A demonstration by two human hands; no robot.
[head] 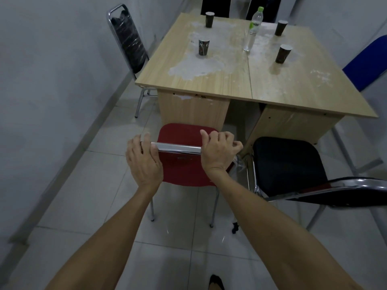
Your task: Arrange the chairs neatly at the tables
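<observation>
A grey-walled room with a pale tiled floor (100, 185) holds two wooden tables (209, 80) pushed together. The left hand (144, 162) and right hand (217, 151) are both closed around the chrome top rail of the red chair (184, 132), whose seat sits just ahead of the hands, short of the tables. Right of the hands stands a black chair (287, 164), angled. The step looks like tucking the red chair in; next calls for a straight forward push.

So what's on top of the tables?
On the tables stand four dark paper cups and a clear water bottle, amid white powdery smears. What is inside the cups cannot be seen.
</observation>
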